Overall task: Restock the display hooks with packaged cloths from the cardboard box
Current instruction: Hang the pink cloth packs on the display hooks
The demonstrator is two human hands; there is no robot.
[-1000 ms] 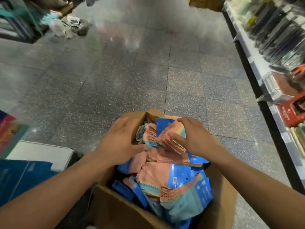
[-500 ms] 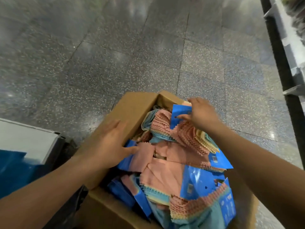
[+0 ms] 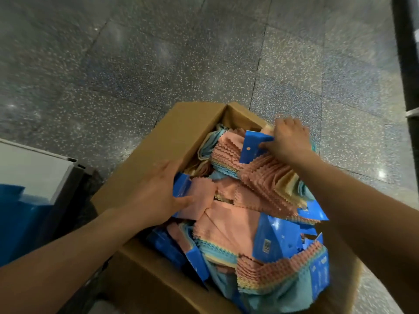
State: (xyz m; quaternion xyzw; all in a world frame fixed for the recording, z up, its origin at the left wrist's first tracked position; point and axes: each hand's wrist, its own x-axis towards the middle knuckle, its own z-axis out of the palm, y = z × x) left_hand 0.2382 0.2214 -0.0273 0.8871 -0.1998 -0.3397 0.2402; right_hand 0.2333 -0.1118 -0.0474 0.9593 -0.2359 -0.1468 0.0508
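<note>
Head view: right hand (image 3: pixel 288 143) pinched the blue card (image 3: pixel 251 146) of a cloth pack (image 3: pixel 267 177) at the far end of the cardboard box (image 3: pixel 158 150); left hand (image 3: pixel 156 193) lay flat, fingers straight, on other packs (image 3: pixel 204 196).

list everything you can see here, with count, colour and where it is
box: one, brown cardboard, open, on the floor, centre
cloth packs: many, pink, yellow and teal with blue cards, piled in the box
floor: grey speckled tiles, all round
panel: one, white, left edge
blue sheet: one, lower left, kind unclear
post: one, black, right edge
left hand: rests on packs by the box's left wall
right hand: pinches the top pack by its blue card
</note>
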